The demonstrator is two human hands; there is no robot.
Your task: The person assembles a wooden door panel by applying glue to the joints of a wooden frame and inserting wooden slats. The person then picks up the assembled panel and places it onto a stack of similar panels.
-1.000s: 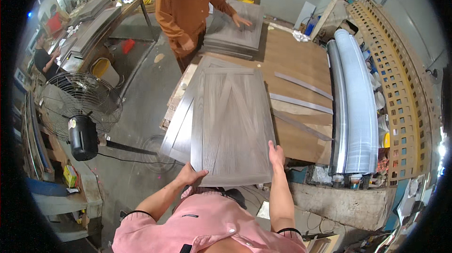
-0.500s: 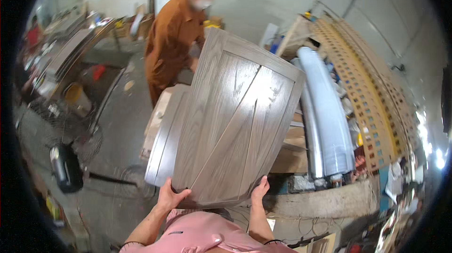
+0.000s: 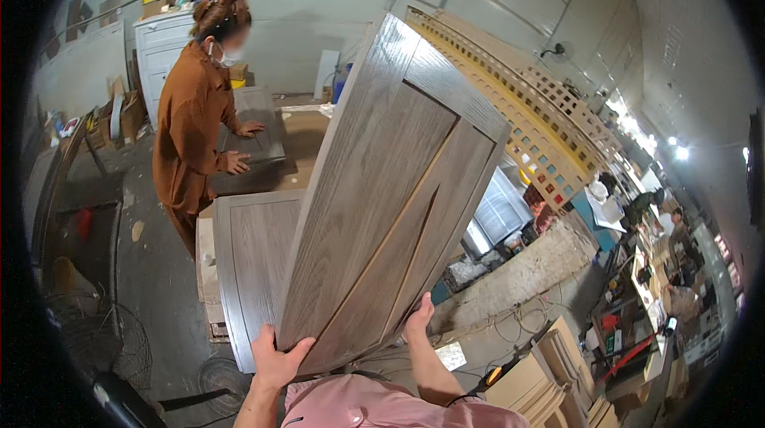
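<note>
Between my hands stands a large grey-brown wood-grain door panel (image 3: pixel 362 221), tilted up in front of me, with diagonal strips on its recessed face. My left hand (image 3: pixel 279 356) grips its lower left corner, thumb on the front face. At the lower right edge my right hand (image 3: pixel 418 318) holds the panel too, its fingers partly hidden behind it. A second panel (image 3: pixel 259 257) of the same colour lies on a stack just behind and left of the held one. Farther off, a co-worker in brown (image 3: pixel 191 125) has both hands by another panel (image 3: pixel 256 121).
Wrapped rolls (image 3: pixel 498 209) and a perforated yellow board (image 3: pixel 510 125) are to the right. Board pieces (image 3: pixel 534 384) stand at the lower right near my arm. A floor fan (image 3: pixel 96 348) is at the lower left. A white cabinet (image 3: pixel 163 53) stands at the back left.
My view has swung to the right. The held panel is more upright and turned, still in both my hands. The co-worker now shows farther left, with both hands in sight.
</note>
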